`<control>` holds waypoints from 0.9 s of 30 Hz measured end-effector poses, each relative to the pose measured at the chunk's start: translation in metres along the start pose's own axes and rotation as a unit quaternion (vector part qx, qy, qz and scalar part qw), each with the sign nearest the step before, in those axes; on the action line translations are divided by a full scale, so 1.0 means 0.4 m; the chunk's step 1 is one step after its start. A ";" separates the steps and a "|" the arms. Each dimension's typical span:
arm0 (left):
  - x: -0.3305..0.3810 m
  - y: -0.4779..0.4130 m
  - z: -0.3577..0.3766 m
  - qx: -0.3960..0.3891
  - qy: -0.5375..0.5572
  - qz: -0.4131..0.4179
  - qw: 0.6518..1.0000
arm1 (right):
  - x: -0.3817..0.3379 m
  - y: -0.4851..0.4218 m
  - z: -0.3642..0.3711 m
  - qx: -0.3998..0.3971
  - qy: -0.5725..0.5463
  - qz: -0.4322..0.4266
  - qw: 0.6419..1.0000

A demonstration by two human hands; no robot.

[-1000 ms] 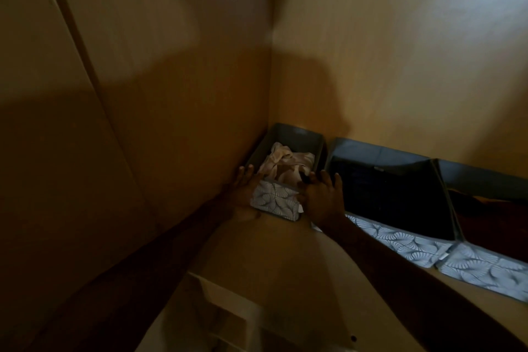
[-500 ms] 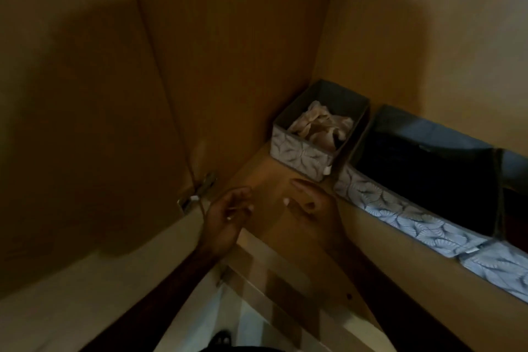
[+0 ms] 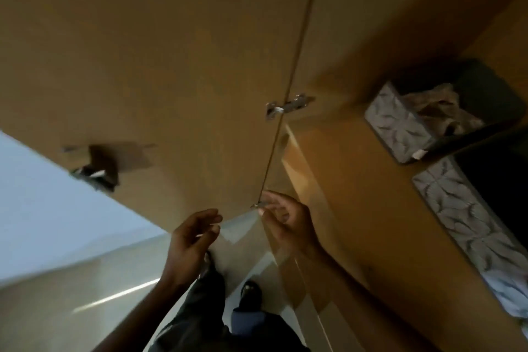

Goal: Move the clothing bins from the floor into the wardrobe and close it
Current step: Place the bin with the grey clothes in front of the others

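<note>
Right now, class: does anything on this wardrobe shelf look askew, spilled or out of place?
Nothing stands out. The small bin of pale clothes sits squarely in the shelf corner beside the larger bin; the door stands open.

A person's bare forearms and two hands, left hand (image 3: 191,240) and right hand (image 3: 288,218), no sleeves visible; dark trousers (image 3: 205,317) and a dark shoe (image 3: 251,293) below.

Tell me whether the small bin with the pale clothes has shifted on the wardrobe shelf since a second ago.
No. The small bin sits in the same back corner beside the long bin; only the camera swung, and both hands have left it.
</note>
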State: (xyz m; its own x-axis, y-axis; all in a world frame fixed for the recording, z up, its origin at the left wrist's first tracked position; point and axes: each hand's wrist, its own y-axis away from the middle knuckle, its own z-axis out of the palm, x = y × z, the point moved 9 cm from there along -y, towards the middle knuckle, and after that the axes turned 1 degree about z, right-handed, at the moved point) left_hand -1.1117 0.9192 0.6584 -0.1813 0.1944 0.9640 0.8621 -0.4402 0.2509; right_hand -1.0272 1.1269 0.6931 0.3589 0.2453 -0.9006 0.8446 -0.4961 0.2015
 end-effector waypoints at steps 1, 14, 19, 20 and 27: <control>-0.012 0.033 -0.034 0.018 0.000 -0.003 1.000 | -0.007 0.007 0.039 -0.019 0.006 -0.007 1.000; -0.169 0.541 -0.563 0.329 0.057 -0.035 0.942 | -0.211 0.253 0.685 -0.324 0.093 -0.114 0.935; -0.257 0.806 -0.747 0.420 0.062 -0.055 0.904 | -0.276 0.448 0.946 -0.399 0.114 -0.156 0.896; -0.276 0.873 -0.790 0.445 0.060 -0.060 0.891 | -0.287 0.499 1.008 -0.417 0.121 -0.166 0.886; -0.393 1.235 -0.976 0.584 0.076 -0.083 0.804 | -0.338 0.814 1.337 -0.550 0.165 -0.233 0.785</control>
State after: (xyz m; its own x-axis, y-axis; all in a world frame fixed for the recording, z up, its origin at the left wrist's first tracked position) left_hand -0.8418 0.3290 0.6652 -0.3195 0.0179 0.9474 0.6610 0.7207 0.2092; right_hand -1.0132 0.4869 0.6744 -0.1601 0.4793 -0.8629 0.6813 0.6862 0.2548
